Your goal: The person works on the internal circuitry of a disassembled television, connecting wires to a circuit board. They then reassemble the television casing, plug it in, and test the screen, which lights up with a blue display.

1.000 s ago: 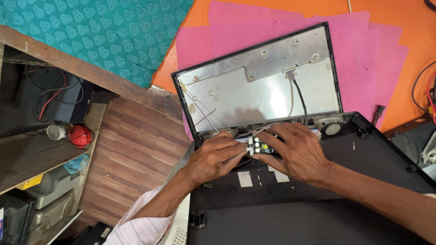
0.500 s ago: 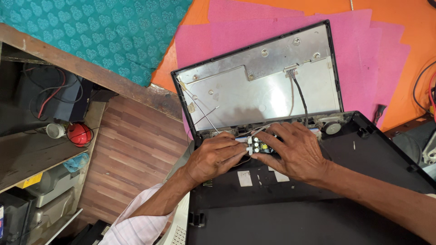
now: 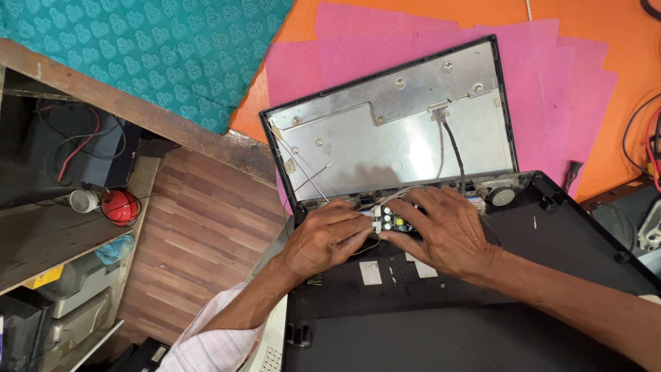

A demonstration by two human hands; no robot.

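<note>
The left hand (image 3: 323,238) and the right hand (image 3: 441,231) are meeting over a small circuit board (image 3: 391,222), which is sitting at the hinge edge between the black rear cover (image 3: 482,317) and the metal back of the display panel (image 3: 392,138). The left hand's fingers are pinching closed on the board's white connector end; the right hand's fingers are curling around the board's other side, gripping it. A black cable (image 3: 456,148) is running down the panel toward the board. Pink paper sheets (image 3: 551,83) are lying under the panel on the orange desk (image 3: 606,27).
</note>
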